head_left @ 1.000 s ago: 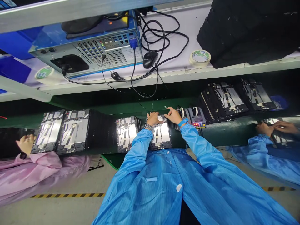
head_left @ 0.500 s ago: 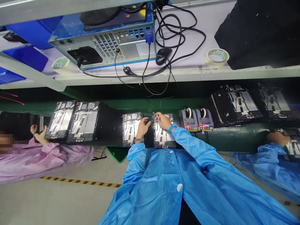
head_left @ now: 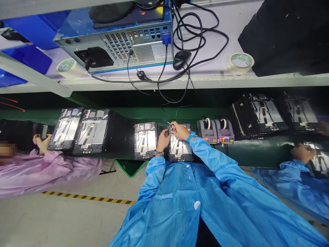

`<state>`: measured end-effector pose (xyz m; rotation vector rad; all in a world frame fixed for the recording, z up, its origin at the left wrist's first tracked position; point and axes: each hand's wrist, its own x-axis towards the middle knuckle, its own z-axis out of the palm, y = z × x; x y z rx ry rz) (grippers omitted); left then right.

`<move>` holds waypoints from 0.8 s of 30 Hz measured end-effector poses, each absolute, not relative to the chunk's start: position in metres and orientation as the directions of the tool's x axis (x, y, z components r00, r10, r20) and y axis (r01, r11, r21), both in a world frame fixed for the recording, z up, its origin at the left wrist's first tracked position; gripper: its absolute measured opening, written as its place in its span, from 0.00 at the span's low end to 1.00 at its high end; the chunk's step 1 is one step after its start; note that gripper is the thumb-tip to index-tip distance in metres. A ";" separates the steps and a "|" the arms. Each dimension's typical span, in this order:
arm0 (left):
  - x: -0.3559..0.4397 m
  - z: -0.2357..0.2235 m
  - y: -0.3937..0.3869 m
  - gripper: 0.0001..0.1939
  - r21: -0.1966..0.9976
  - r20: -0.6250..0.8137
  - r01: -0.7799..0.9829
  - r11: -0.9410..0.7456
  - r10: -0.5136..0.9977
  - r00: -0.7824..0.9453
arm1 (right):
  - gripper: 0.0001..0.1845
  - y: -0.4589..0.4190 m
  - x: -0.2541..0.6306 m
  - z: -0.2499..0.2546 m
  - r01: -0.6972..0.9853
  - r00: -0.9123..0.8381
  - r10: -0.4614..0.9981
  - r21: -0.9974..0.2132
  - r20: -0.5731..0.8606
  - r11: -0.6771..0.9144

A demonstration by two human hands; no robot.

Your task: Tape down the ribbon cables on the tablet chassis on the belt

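An opened tablet (head_left: pixel 180 147) with silver plates and black strips lies on the bench in front of me. Over its upper part is my right hand (head_left: pixel 180 131), fingers pinched round a thin pale stick (head_left: pixel 169 122) whose end pokes out to the left. My left hand (head_left: pixel 163 140) is at the same tablet's upper left edge, its fingers curled and close to the right fingertips. What those left fingers grip, if anything, is too small to make out. A second opened tablet (head_left: pixel 145 141) lies just left of my left hand.
Two tape dispensers (head_left: pixel 215 131) stand to the right, with stacked tablets (head_left: pixel 267 113) beyond. Two more tablets (head_left: pixel 91 132) lie at left, near a co-worker's hand (head_left: pixel 43 142). Another co-worker's hand (head_left: pixel 303 152) is at far right. A computer case (head_left: pixel 123 51) and cables occupy the shelf above.
My left hand has moved right, from beside the left tablet to the edge of the right one, and its fingers have closed. My right hand stays nearly where it was.
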<state>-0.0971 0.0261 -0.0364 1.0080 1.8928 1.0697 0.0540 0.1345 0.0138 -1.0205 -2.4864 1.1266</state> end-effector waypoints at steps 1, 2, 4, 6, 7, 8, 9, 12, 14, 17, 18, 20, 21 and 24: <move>-0.097 -0.037 0.026 0.21 0.901 -0.209 0.263 0.343 0.879 -0.429 | 0.27 0.135 0.054 0.015 0.507 -0.736 0.672 -0.721 -0.079 0.471; -0.097 -0.038 0.026 0.21 0.905 -0.211 0.253 0.341 0.879 -0.428 | 0.28 0.135 0.055 0.015 0.513 -0.739 0.669 -0.715 -0.086 0.475; -0.097 -0.041 0.026 0.20 0.911 -0.217 0.235 0.339 0.879 -0.425 | 0.28 0.135 0.056 0.014 0.518 -0.741 0.664 -0.714 -0.100 0.472; -0.097 -0.043 0.027 0.19 0.914 -0.218 0.223 0.338 0.875 -0.433 | 0.28 0.135 0.058 0.013 0.513 -0.741 0.664 -0.723 -0.101 0.462; -0.097 -0.043 0.027 0.18 0.916 -0.215 0.219 0.335 0.873 -0.437 | 0.28 0.135 0.058 0.012 0.505 -0.744 0.662 -0.728 -0.094 0.464; -0.097 -0.044 0.027 0.18 0.919 -0.211 0.216 0.330 0.874 -0.438 | 0.28 0.135 0.059 0.012 0.497 -0.747 0.659 -0.730 -0.085 0.469; -0.097 -0.044 0.027 0.18 0.922 -0.206 0.214 0.323 0.876 -0.437 | 0.28 0.136 0.059 0.012 0.492 -0.752 0.655 -0.728 -0.079 0.477; -0.096 -0.042 0.027 0.18 0.923 -0.211 0.205 0.325 0.875 -0.436 | 0.29 0.135 0.061 0.012 0.497 -0.765 0.638 -0.711 -0.089 0.497; -0.096 -0.040 0.027 0.18 0.922 -0.222 0.195 0.335 0.869 -0.443 | 0.28 0.135 0.060 0.013 0.516 -0.759 0.643 -0.699 -0.104 0.496; -0.095 -0.037 0.027 0.18 0.924 -0.221 0.189 0.331 0.869 -0.442 | 0.27 0.137 0.056 0.015 0.525 -0.750 0.656 -0.684 -0.090 0.506; -0.095 -0.036 0.028 0.18 0.925 -0.219 0.189 0.329 0.869 -0.443 | 0.27 0.139 0.054 0.017 0.525 -0.752 0.654 -0.675 -0.082 0.518; -0.094 -0.036 0.029 0.18 0.925 -0.215 0.188 0.329 0.865 -0.454 | 0.27 0.143 0.049 0.019 0.525 -0.765 0.639 -0.649 -0.076 0.551; -0.093 -0.036 0.030 0.17 0.925 -0.213 0.187 0.331 0.860 -0.464 | 0.27 0.146 0.046 0.020 0.527 -0.773 0.630 -0.632 -0.078 0.569; -0.091 -0.040 0.033 0.16 0.923 -0.203 0.191 0.333 0.845 -0.495 | 0.26 0.151 0.041 0.022 0.523 -0.799 0.596 -0.586 -0.085 0.619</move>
